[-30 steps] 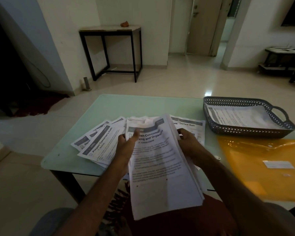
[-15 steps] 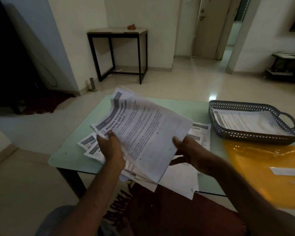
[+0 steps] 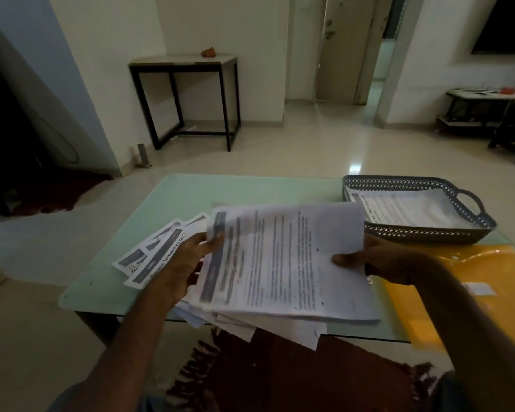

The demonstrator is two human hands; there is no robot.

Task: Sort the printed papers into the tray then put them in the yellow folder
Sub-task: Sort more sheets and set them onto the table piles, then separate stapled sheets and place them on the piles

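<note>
Paper stack (image 3: 286, 257) over green surface (image 3: 220, 191)
Left hand (image 3: 179, 263), right hand (image 3: 378, 260) — grips clamp its edges; tray (image 3: 414, 233), yellow folder (image 3: 488, 278) right, side table (image 3: 185, 59) behind.

Left hand (image 3: 182, 266) and right hand (image 3: 381, 258) hold printed papers (image 3: 280, 263) near the tray (image 3: 422, 232).

Single head-worn view, aimed forward and down.
The wide lens looks from above the near edge of the tabletop (image 3: 191, 197), close enough that the left hand (image 3: 185, 263), right hand (image 3: 378, 260) and the papers (image 3: 280, 263) they hold fill the middle; the room's far doorway (image 3: 379, 55) bends along the top.
</note>
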